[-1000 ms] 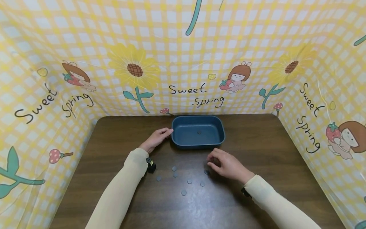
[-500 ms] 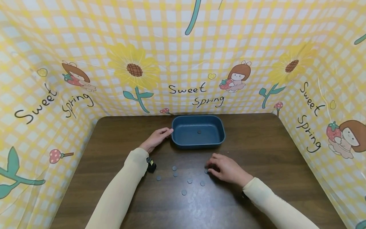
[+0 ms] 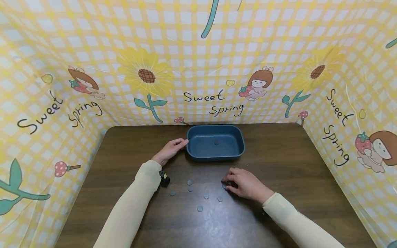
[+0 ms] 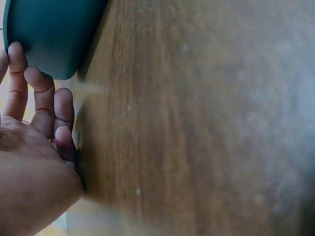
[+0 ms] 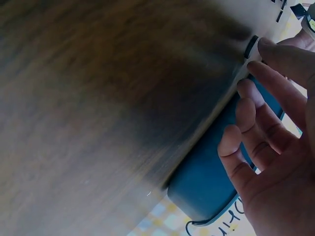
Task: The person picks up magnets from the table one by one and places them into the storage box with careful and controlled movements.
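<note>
Small grey discs [image 3: 224, 185] lie on the table and in a tray, and one of them, right of centre in the lower half of the frame, sits at the thumb and fingertips of the right hand [image 3: 246, 184]. Thumb and index finger come close together over it, the other fingers curling beside them; whether they already pinch the disc or only touch it, one cannot tell. Left of the frame's centre, the left hand [image 3: 170, 150] pinches the left end of the blue tray [image 3: 215, 159] at the rim, the index fingertip against the outer wall as the left wrist view shows, with the remaining fingers bent below.

Farther out, six more discs are spread across the lower middle of the frame, two of them just beside each other. Another disc lies inside the tray, near the middle of its floor. Both arms reach in from the bottom of the frame in pale cream sleeves [image 3: 125, 205], and a black device [image 3: 164, 179] sits by the left cuff. Under everything is a dark wood-grain table [image 3: 273, 148]. Yellow-and-white checked cloth [image 3: 198, 51], printed with sunflowers, strawberry-holding figures and "Sweet Spring", fills the top and both sides.
</note>
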Demonstrator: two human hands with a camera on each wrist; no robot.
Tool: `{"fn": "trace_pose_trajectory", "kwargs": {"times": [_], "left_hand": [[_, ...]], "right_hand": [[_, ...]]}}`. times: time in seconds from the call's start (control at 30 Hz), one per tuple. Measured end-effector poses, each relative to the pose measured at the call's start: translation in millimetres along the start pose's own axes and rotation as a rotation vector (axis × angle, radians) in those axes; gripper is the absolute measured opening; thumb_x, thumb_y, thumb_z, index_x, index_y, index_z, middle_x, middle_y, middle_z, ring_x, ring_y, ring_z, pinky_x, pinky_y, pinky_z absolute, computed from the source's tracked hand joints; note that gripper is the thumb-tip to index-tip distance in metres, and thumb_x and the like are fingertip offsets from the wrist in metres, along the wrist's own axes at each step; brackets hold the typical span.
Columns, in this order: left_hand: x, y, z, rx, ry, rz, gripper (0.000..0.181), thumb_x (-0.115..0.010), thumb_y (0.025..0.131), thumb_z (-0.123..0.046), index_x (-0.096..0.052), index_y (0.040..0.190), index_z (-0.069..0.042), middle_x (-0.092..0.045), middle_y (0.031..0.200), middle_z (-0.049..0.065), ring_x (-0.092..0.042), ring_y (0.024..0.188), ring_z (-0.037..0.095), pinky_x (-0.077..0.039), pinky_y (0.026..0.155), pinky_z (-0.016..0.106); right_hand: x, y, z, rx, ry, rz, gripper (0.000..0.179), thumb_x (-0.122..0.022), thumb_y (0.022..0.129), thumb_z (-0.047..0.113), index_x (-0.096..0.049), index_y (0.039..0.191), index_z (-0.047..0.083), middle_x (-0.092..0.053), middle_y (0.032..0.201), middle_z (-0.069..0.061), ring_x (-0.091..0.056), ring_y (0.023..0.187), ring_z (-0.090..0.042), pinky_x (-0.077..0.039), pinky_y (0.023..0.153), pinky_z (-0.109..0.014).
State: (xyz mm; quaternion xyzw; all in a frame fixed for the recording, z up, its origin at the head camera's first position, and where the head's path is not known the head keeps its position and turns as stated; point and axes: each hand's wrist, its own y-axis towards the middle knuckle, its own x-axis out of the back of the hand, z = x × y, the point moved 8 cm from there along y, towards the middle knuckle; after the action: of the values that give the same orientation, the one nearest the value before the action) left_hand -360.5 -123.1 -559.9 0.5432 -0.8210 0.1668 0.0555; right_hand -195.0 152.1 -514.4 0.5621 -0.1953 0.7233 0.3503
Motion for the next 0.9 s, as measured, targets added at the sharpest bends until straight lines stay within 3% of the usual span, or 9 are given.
{"fn": "trace_pose_trajectory", "kwargs": {"times": [0.43, 0.63, 0.9], "left_hand": [[0.1, 0.3, 0.2, 0.003, 0.005, -0.005, 0.053, -0.061, 0.105, -0.061, -0.068, 0.11, -0.009, -0.058, 0.114, 0.011, -0.052, 0.11, 0.026, -0.036, 0.098, 0.041], [-0.7, 0.8, 0.9, 0.002, -0.006, -0.009, 0.047, -0.062, 0.104, -0.062, -0.069, 0.103, -0.015, -0.058, 0.114, 0.012, -0.052, 0.109, 0.026, -0.037, 0.097, 0.041], [-0.2, -0.1, -0.1, -0.004, -0.001, -0.014, 0.047, -0.062, 0.104, -0.061, -0.069, 0.103, -0.015, -0.057, 0.114, 0.013, -0.051, 0.108, 0.025, -0.037, 0.096, 0.041]], "right_hand": [[-0.9, 2.0, 3.8, 0.022, -0.049, 0.004, 0.019, -0.085, 0.095, 0.023, -0.081, 0.112, 0.017, -0.065, 0.102, 0.005, -0.063, 0.095, -0.015, -0.056, 0.087, -0.039], [0.0, 2.0, 5.7, 0.039, -0.059, -0.009, 0.016, -0.085, 0.094, 0.022, -0.081, 0.109, 0.016, -0.065, 0.101, 0.004, -0.063, 0.095, -0.015, -0.056, 0.086, -0.039], [-3.5, 2.4, 2.9, 0.029, -0.055, -0.007, 0.016, -0.085, 0.095, 0.022, -0.081, 0.109, 0.018, -0.066, 0.102, 0.005, -0.064, 0.095, -0.014, -0.056, 0.087, -0.039]]}}
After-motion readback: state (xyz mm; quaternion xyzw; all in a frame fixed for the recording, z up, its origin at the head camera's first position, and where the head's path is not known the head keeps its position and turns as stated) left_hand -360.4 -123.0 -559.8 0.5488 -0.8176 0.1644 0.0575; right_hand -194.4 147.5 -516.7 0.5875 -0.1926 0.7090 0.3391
